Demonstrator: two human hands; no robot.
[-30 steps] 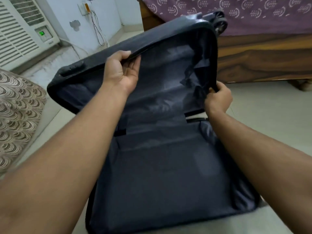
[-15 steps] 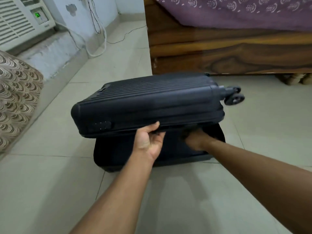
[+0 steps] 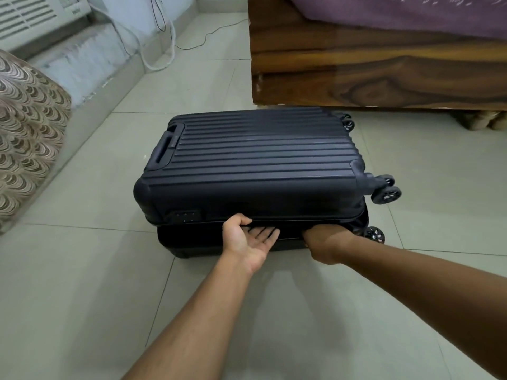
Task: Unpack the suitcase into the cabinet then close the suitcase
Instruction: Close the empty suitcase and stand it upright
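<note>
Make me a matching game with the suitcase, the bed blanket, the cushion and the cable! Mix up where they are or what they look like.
Things:
1. suitcase
2. blanket
3. cushion
4. cable

Descriptions:
A. purple, on the wooden bed
B. white, looping by the wall
C. dark, ribbed, lying on the floor
D. brown swirly pattern, far left

Pairs: 1-C, 2-A, 3-D, 4-B

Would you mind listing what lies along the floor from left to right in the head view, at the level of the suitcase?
Patterned cushion → suitcase handle → ribbed suitcase lid → suitcase wheels.
</note>
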